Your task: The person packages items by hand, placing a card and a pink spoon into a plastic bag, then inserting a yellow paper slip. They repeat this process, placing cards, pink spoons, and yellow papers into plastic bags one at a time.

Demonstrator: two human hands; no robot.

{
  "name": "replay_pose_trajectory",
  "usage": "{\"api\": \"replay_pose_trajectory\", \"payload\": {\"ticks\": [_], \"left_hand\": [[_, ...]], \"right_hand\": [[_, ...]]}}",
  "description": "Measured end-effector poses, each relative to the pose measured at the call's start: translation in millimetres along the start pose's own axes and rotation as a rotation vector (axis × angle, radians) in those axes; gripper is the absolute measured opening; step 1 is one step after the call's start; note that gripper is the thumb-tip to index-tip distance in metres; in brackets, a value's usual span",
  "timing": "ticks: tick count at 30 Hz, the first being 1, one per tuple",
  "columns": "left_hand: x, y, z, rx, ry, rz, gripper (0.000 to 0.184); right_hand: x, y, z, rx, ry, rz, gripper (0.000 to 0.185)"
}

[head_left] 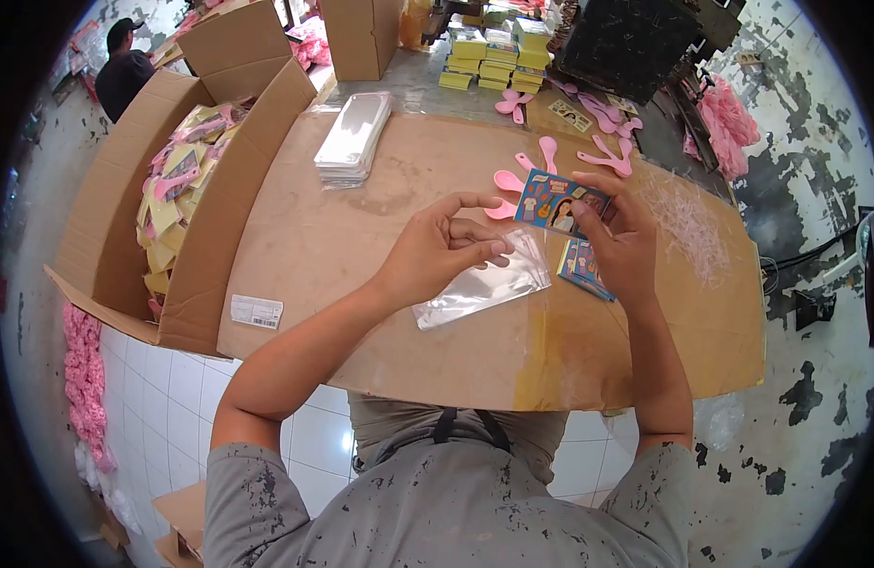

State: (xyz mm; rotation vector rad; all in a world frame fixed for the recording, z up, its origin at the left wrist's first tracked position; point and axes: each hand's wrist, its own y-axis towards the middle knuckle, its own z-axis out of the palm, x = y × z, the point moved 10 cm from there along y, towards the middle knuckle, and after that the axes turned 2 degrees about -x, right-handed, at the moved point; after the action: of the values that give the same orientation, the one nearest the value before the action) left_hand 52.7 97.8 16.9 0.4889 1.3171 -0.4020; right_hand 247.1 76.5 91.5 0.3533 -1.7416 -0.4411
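Note:
My right hand [621,227] holds a blue printed card [555,204] with pictures on it, thumb in front and fingers behind. Below that hand lies a small stack of similar blue cards [584,269]. My left hand [446,248] hovers left of the held card, its index finger stretched out and the other fingers loosely curled; I see nothing in it. Clear plastic bags [484,289] lie flat on the cardboard under my left hand. Just beyond the held card, pink plastic spoons [506,180] rest on the cardboard, partly covered by the card.
An open carton [205,227] of packed pink and yellow items stands left. White trays [353,133] are stacked on the cardboard-covered table [361,246]. Further back are yellow-edged card stacks [498,57], more pink spoons [605,112] and a dark machine [631,47]. Plastic strips [692,227] lie right. A person [123,71] is far left.

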Motion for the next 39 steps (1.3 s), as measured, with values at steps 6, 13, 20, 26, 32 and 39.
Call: {"api": "replay_pose_trajectory", "payload": {"ticks": [6,13,20,26,32,39], "left_hand": [[0,0,-2,-0.042,-0.034,-0.018,0.05],[7,-2,9,0.026,0.099,0.044,0.048],[10,-6,16,0.071,0.191,-0.015,0.047],[12,-5,10,0.014,0.159,-0.067,0.04],[18,-1,9,0.026,0.057,-0.054,0.035],[13,-1,0,-0.02,0.118,-0.092,0.036]], "right_hand": [[2,-7,8,0.105,-0.143,-0.054,0.031],[16,-13,40,0.396,-0.415,-0.226,0.03],[-28,-22,38,0.243,-0.086,0.151,0.018],[-48,-2,20,0.352,-0.215,0.04,0.022],[-109,29,-48,0.171,-0.971,-0.134,0.026],[-48,26,-56,0.129,-1.031,-0.12,0.021]]}}
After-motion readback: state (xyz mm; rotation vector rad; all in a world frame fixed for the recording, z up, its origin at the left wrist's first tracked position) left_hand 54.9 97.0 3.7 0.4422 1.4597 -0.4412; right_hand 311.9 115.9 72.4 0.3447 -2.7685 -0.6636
